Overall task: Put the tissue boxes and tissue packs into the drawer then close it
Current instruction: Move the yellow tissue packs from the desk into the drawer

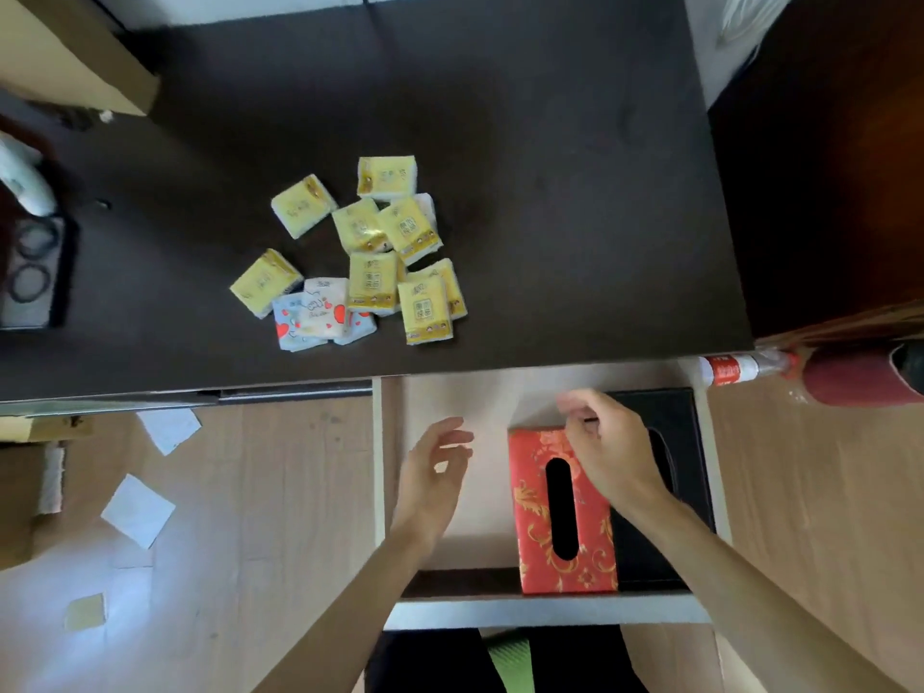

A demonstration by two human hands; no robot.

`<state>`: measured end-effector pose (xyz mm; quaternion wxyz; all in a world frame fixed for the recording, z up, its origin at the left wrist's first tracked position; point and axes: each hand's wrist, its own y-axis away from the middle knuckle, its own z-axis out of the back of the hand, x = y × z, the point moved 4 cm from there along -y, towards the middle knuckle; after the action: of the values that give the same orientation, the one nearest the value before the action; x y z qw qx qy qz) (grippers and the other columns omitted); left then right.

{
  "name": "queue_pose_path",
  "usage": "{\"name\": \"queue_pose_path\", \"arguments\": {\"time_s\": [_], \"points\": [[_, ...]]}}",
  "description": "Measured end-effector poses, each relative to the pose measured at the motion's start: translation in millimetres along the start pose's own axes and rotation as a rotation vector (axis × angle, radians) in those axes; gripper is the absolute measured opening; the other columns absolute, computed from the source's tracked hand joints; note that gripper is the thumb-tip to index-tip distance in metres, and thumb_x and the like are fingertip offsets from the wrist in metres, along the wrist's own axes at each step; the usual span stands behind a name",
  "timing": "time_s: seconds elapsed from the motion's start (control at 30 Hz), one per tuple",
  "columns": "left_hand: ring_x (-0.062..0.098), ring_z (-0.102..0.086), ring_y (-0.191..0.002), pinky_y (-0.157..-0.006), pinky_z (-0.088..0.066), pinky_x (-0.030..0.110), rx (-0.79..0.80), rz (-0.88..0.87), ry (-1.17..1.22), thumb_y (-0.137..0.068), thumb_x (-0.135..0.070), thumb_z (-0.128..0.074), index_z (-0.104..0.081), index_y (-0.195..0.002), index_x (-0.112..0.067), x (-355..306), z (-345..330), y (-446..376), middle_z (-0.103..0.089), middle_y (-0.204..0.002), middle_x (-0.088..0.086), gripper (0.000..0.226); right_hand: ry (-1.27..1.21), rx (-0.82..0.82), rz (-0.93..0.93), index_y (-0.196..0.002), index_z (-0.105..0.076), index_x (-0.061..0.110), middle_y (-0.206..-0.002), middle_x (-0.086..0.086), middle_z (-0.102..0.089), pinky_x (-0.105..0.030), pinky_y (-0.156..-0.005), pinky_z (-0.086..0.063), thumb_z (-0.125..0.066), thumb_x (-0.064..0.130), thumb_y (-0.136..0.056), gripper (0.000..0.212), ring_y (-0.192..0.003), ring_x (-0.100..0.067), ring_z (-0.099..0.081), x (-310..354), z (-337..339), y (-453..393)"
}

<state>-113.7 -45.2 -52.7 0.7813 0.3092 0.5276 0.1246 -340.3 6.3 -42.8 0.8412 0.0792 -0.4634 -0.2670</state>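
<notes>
Below the counter (550, 192) edge, the drawer (450, 532) stands pulled out. Red tissue box (565, 512) sits inside, right of centre, hard against the black tissue box (675, 442) by the right wall. Right hand (612, 450) rests on the red box's far end, fingers curled over that edge; I read it as grasping the box, seating it. Left hand (435, 475) hovers over the bare drawer floor, fingers loosely spread, holding nothing. Tissue packs (360, 252), yellow ones plus a few white ones with red hearts, lie scattered mid-counter, none in the drawer yet. My judgement: boxes nearly done, packs all to come. To do this step well I would press the red box flush against the black one and square to the front, keeping the left floor free for packs, then let go before reaching up.
</notes>
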Motion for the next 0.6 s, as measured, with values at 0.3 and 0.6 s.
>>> {"name": "queue_pose_path", "arguments": {"time_s": [0.3,0.6], "points": [[0.002,-0.053,-0.114,-0.095,-0.045,0.02,-0.157,-0.429,-0.308,-0.092,-0.008,-0.062,-0.061,-0.125,-0.025,-93.6,127.4,-84.2,-0.061,-0.122,-0.013,0.037,0.135,-0.046,0.227,-0.147,-0.047,0.022,-0.15,0.004,-0.049,-0.036,-0.106,-0.048,-0.075,0.014,-0.086,0.067,-0.137,-0.013,-0.044,134.6,-80.4,-79.8],[0.031,-0.027,-0.144,-0.116,-0.022,0.044,0.1,-0.771,-1.184,-0.082,-0.033,-0.074,-0.045,-0.143,-0.024,-139.4,106.4,-173.9,-0.042,-0.15,0.011,0.069,0.667,0.012,0.371,-0.155,-0.041,0.016,-0.154,-0.005,-0.05,-0.04,-0.115,-0.041,-0.08,0.011,-0.081,0.084,-0.143,-0.024,-0.041,161.6,-93.2,-99.5]]}}
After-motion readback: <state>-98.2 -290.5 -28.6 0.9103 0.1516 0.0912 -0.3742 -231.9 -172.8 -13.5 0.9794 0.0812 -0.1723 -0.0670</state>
